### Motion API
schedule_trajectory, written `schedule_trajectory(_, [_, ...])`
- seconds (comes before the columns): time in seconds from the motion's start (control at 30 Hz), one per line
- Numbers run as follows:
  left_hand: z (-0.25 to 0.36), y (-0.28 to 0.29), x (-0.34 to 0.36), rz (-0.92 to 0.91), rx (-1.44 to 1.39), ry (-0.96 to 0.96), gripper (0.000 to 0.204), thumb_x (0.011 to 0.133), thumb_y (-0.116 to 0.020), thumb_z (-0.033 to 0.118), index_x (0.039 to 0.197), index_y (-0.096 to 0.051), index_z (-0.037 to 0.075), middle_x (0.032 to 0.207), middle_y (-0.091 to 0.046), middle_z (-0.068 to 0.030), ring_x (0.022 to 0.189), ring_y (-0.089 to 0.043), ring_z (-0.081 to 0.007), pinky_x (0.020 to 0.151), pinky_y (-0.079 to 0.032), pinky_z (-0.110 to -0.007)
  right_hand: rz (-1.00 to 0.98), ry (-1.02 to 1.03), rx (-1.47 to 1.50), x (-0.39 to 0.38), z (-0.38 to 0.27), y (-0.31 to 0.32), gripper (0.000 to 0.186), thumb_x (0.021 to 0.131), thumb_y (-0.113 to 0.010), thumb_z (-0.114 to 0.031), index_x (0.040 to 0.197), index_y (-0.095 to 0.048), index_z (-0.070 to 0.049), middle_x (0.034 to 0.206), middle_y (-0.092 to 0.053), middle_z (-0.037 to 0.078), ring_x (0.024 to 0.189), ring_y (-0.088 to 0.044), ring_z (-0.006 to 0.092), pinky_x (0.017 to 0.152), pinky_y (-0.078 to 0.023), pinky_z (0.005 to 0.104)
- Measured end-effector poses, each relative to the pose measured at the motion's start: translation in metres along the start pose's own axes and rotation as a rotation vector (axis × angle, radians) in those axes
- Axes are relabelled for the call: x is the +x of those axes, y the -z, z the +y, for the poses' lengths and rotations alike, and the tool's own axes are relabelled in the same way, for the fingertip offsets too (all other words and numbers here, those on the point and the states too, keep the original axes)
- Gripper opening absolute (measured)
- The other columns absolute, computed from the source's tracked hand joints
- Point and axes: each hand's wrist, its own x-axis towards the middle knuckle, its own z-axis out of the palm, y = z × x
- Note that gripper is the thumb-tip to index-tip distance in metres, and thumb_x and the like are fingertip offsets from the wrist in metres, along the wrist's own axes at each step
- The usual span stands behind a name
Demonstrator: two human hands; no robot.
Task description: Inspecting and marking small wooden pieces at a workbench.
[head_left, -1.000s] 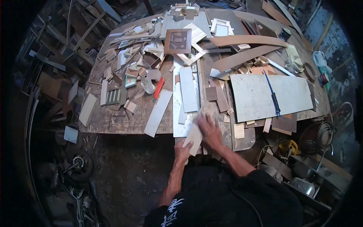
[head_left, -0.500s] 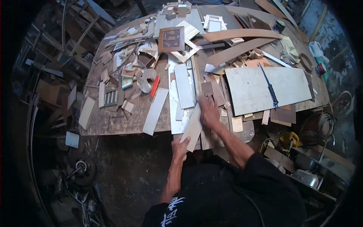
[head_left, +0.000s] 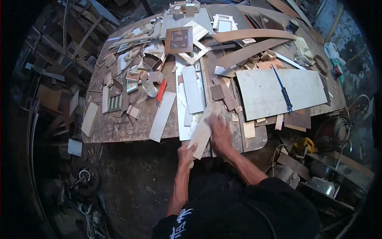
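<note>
A narrow, pale wooden board (head_left: 201, 135) lies slanted over the bench's front edge, its near end toward me. My left hand (head_left: 186, 155) is closed around that near end, thumb on top. Along the board's right side is my right hand (head_left: 221, 134), smeared by motion; whether anything is under its fingers cannot be made out. Just beyond the board, pale strips (head_left: 192, 89) lie on a long white panel (head_left: 182, 131). Left of them rest another pale strip (head_left: 162, 116) and a red-handled tool (head_left: 161, 91).
The wooden workbench (head_left: 119, 131) carries many offcuts and small frames. A large pale panel (head_left: 258, 95) with a blue-black tool (head_left: 284, 93) on it lies to the right. Curved brown wood pieces (head_left: 254, 36) lie beyond. Metal basins (head_left: 322, 186) stand low at the right.
My right hand has slid nearer to me along the board, baring the board's far end. The left hand keeps its hold, shifted slightly left in the view.
</note>
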Motion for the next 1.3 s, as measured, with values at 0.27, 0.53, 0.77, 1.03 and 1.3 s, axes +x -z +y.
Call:
schedule_trajectory(0.27, [0.01,0.011,0.009,-0.092,-0.114,0.038,0.039,0.094,-0.053,0.007,0.127,-0.045,-0.011,0.106,-0.063,-0.0215,0.087,-0.068,-0.0347,0.069,-0.06,-0.041,0.071,-0.024,-0.09,0.007,0.016,-0.005,0.063,0.079,-0.047,0.003,0.14,-0.041,-0.014,0.147,-0.035,0.018,0.14,-0.027,0.0367,0.115,-0.015,0.0519])
schedule_trajectory(0.53, [0.067,0.032,0.02,-0.115,0.715,-0.251,0.029,0.079,-0.071,0.01,0.105,-0.067,-0.003,0.09,-0.069,-0.0105,0.081,-0.063,-0.0142,0.074,-0.05,-0.03,0.106,0.227,-0.081,0.087,0.042,0.056,0.055,0.079,-0.051,-0.004,0.133,-0.052,-0.019,0.142,-0.046,0.011,0.132,-0.039,0.0336,0.11,-0.025,0.0513])
schedule_trajectory(0.77, [0.187,-0.013,0.043,-0.154,0.978,-0.509,0.029,0.07,-0.079,0.008,0.092,-0.063,-0.001,0.08,-0.067,-0.0067,0.074,-0.063,-0.0135,0.066,-0.052,-0.03,-0.29,0.082,0.275,0.08,0.012,0.097,0.029,0.084,-0.059,-0.029,0.106,-0.071,-0.014,0.092,-0.07,0.015,0.08,-0.067,0.0296,0.074,-0.052,0.0382])
schedule_trajectory(1.03, [0.118,-0.04,0.076,0.324,0.871,-0.895,0.053,0.079,-0.073,0.031,0.114,-0.051,-0.002,0.1,-0.063,-0.025,0.096,-0.063,-0.0368,0.084,-0.048,-0.044,-0.109,-0.428,1.042,0.057,0.012,0.047,0.026,0.088,-0.066,-0.023,0.097,-0.07,0.0,0.08,-0.066,0.002,0.071,-0.057,0.0087,0.064,-0.046,0.0263])
schedule_trajectory(1.3, [0.035,-0.065,0.031,0.055,0.785,-0.668,0.039,0.087,-0.061,0.023,0.11,-0.053,-0.006,0.1,-0.063,-0.0262,0.095,-0.062,-0.0404,0.083,-0.048,-0.043,-0.014,-0.595,1.395,0.031,0.017,0.013,0.027,0.089,-0.064,-0.02,0.105,-0.067,0.002,0.09,-0.066,0.004,0.076,-0.058,0.0102,0.07,-0.048,0.0252])
